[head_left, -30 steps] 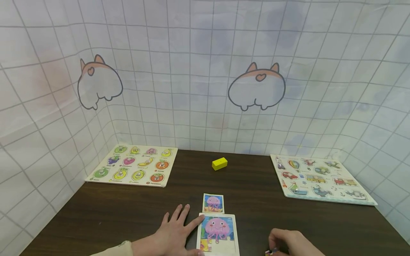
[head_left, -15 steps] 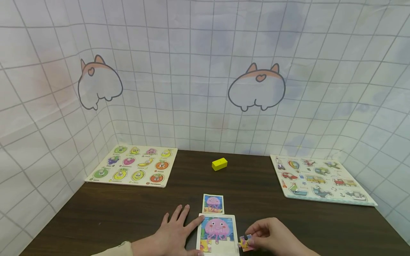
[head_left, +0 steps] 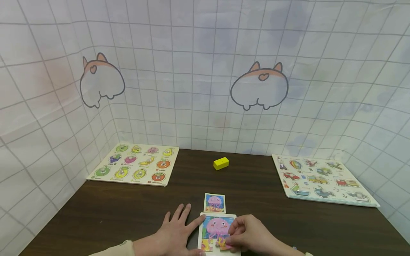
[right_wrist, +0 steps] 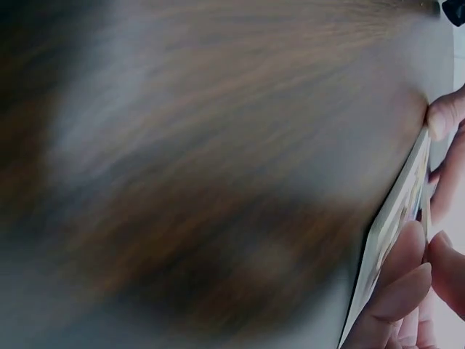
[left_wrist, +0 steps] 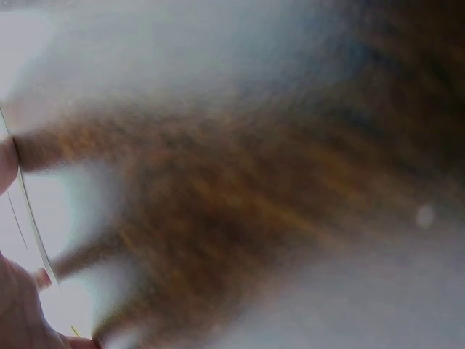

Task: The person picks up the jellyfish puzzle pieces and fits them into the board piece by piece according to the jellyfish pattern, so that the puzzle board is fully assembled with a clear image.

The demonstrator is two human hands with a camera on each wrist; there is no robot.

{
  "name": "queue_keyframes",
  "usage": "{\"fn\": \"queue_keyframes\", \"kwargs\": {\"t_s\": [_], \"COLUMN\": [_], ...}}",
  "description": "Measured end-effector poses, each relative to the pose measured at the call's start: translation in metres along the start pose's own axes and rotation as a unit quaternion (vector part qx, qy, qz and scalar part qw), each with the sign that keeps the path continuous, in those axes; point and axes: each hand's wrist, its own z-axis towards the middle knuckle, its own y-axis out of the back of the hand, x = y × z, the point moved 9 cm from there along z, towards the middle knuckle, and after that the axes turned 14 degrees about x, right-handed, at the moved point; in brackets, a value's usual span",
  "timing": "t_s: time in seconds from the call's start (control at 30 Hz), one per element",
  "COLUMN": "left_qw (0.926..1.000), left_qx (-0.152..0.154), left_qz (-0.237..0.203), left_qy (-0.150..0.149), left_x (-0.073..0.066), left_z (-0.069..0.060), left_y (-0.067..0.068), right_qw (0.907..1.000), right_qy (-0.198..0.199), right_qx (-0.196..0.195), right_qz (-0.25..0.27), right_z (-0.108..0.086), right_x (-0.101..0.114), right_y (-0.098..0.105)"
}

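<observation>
A white-framed jigsaw puzzle tray (head_left: 200,239) lies at the front of the table, showing a pink jellyfish in its upper part and a yellow piece (head_left: 206,245) at lower left. My left hand (head_left: 174,233) rests on the table with fingers spread, its index finger and thumb touching the tray's left edge. With thumb and fingers, my right hand (head_left: 251,234) pinches a yellow-and-pink puzzle piece (head_left: 221,244) over the lower right of the tray. In the right wrist view the right-hand fingers (right_wrist: 403,294) are at the tray's edge; the held piece is mostly hidden there.
Touching the tray's top edge is a small jellyfish picture card (head_left: 214,203). Farther back lie a yellow block (head_left: 221,163), a fruit puzzle board (head_left: 134,164) at left and a vehicle puzzle board (head_left: 325,181) at right. Tile-patterned cloth walls (head_left: 205,89) enclose the table.
From the table at right, my right hand has brought the puzzle piece leftward and over the tray. My left hand has stayed at the tray's edge. The head view has shifted slightly.
</observation>
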Motion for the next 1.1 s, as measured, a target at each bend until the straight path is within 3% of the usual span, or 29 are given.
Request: {"fn": "queue_keyframes", "kwargs": {"t_s": [0.27, 0.8, 1.1], "left_qw": [1.0000, 1.0000, 1.0000], "left_qx": [-0.002, -0.005, -0.001], "left_qz": [-0.002, -0.001, 0.003], "left_qy": [-0.004, -0.008, -0.004], "left_x": [0.000, 0.000, 0.000], "left_z": [0.000, 0.001, 0.001], "left_y": [-0.002, -0.001, -0.002], "right_qw": [0.9998, 0.9969, 0.9885], "right_qy": [-0.002, -0.047, -0.057], "right_qx": [-0.008, -0.044, -0.034], "right_qz": [-0.017, -0.044, -0.136], "right_z": [0.006, 0.011, 0.013], "right_x": [0.000, 0.008, 0.012], "right_y": [-0.007, -0.013, -0.011]}}
